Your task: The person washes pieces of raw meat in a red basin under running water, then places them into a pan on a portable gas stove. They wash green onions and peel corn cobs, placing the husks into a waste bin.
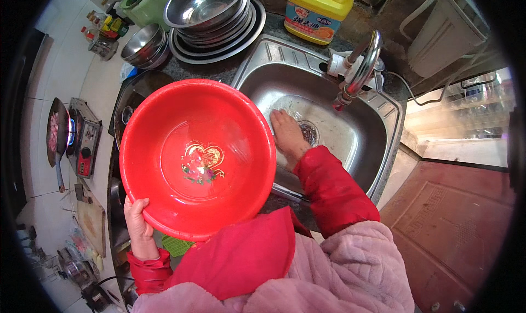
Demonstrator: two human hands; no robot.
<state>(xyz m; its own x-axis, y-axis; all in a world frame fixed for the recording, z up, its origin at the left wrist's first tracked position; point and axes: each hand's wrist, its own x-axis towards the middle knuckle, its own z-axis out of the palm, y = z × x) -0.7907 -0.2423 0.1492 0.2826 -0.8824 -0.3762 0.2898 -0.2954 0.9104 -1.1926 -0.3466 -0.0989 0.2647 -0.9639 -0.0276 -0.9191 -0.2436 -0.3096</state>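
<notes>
My left hand [138,226] grips the lower left rim of a red plastic basin [230,111], tilted up in front of me, with a gold heart and flowers printed inside its bottom. Inside the stainless steel sink [357,128], my right hand [287,134] reaches down, palm down and fingers extended, beside the drain strainer [308,133]. It holds nothing that I can see. The basin hides part of the sink's left side. A chrome faucet [367,62] curves over the sink from its back right corner.
Stacked metal bowls and plates [205,8] stand behind the basin, near smaller metal bowls [144,45]. A yellow detergent jug [316,15] stands behind the sink. At left, a pan [53,132] with meat sits over a lit portable gas stove [84,138], above a cutting board [92,222].
</notes>
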